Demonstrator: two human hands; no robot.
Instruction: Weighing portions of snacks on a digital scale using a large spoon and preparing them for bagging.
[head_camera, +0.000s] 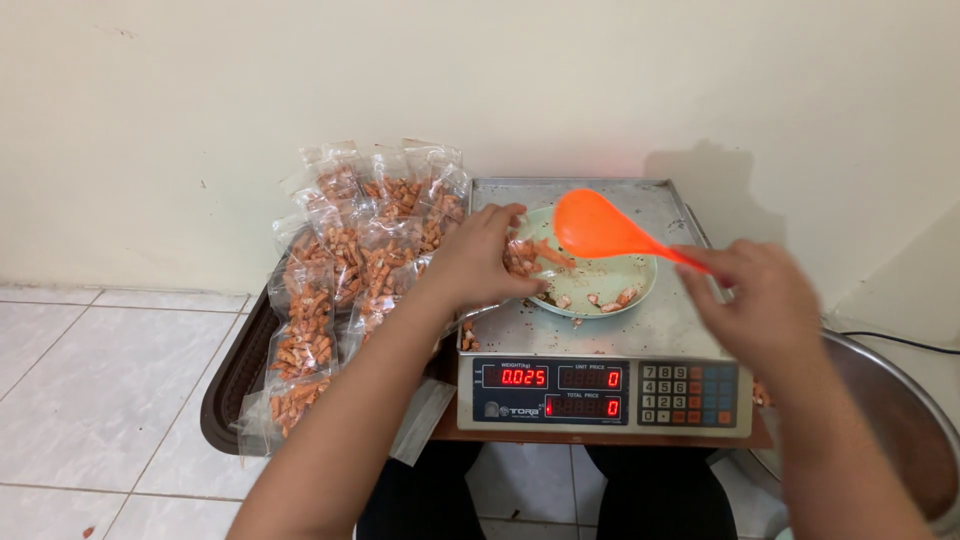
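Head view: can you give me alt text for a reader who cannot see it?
A person's left hand gathers orange snack pieces at a pale bowl on a digital scale, while the right hand holds an orange spoon over the bowl. Filled clear snack bags lie piled on a dark tray to the left.

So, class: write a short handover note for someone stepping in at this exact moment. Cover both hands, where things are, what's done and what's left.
Left hand: gripping orange snack pieces at the pale bowl on the digital scale.
Right hand: holding the orange spoon over the bowl.
Done: filled clear bags stacked on the dark tray, left of the scale.
Left: a few pieces in the bowl and on the scale platform.
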